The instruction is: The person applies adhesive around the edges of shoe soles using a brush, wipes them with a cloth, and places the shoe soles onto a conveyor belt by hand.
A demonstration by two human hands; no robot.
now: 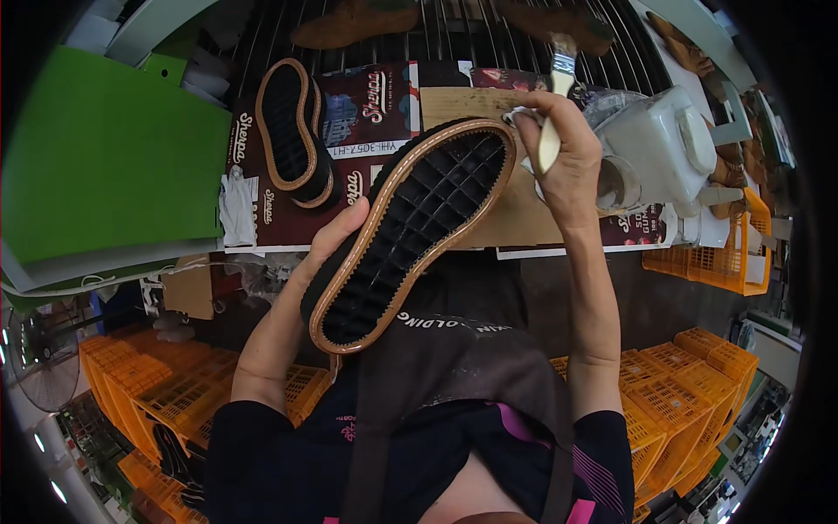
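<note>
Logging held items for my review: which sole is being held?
The larger-looking sole, slanting over the apron in the left hand. The other sole lies farther left on printed cardboard, with no hand on it.

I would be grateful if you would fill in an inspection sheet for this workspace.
Surface: printed cardboard and a plain brown sheet cover it.
Job's things: stitched-edge sole raised, black grid facing up; brush raised, bristles pointing away from the person; second sole lying on the cardboard.
Clutter: white container and open cup at right, contents unclear.
Hands: left hand holds the stitched-edge sole; right hand grips the brush.
Cables: none identifiable for certain.
Surroundings: orange crates both sides, fan at left.
</note>
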